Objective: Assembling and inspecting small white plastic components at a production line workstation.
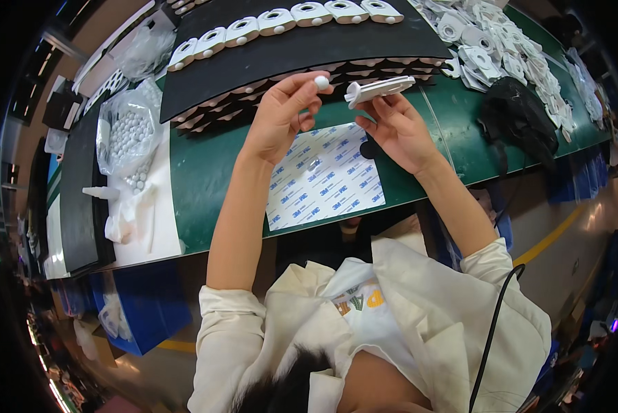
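Note:
My left hand (285, 117) is closed, with a small white ball (321, 82) pinched between thumb and fingertips. My right hand (400, 131) grips a flat white plastic part (381, 89), tilted so that its thin side shows. A gap separates the ball from the round end of the part. Below both hands, a white sheet with repeated blue print (326, 179) lies on the green table (212, 179). In front of the hands, a black board (254, 72) carries a row of white plastic parts (278, 22), several with a ball at the front.
More boards with white parts are stacked under the top one. At left lie a clear bag of white balls (126, 141) and a white nozzle-tipped bottle (101, 193). At right are a heap of white plastic parts (495, 51) and a black cloth-like bundle (519, 120).

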`<move>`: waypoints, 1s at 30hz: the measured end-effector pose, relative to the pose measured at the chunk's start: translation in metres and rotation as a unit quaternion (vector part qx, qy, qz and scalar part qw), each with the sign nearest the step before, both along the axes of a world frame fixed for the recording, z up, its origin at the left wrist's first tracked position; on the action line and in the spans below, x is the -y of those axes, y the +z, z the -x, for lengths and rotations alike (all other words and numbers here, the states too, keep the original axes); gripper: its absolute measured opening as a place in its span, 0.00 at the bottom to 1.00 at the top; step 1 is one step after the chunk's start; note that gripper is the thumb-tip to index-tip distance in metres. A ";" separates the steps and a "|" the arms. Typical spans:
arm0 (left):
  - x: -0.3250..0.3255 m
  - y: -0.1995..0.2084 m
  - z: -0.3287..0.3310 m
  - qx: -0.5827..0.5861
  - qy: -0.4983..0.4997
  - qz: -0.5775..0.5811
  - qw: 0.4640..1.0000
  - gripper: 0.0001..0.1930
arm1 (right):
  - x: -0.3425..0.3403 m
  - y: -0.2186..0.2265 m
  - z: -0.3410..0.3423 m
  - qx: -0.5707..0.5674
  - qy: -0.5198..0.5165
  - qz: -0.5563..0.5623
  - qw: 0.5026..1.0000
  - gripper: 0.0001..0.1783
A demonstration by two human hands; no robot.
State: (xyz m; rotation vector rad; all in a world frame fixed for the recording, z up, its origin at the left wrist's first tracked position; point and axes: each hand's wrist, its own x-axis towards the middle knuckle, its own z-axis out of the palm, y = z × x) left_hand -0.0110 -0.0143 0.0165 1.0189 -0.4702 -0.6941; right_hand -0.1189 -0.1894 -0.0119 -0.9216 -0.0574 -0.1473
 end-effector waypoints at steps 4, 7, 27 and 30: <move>0.003 0.003 0.007 0.051 -0.006 -0.057 0.997 0.14 | 0.005 0.001 0.000 0.000 0.000 -0.025 1.000 0.13; 0.003 -0.002 0.005 0.053 -0.016 -0.074 0.996 0.15 | 0.003 0.002 0.000 -0.006 -0.002 -0.015 1.000 0.13; 0.008 -0.001 0.008 0.099 -0.015 -0.148 0.984 0.16 | 0.000 0.011 0.001 -0.013 -0.023 0.094 0.995 0.12; 0.009 0.000 0.009 0.202 -0.036 -0.092 0.974 0.20 | 0.003 0.015 0.001 0.007 0.012 0.140 0.990 0.13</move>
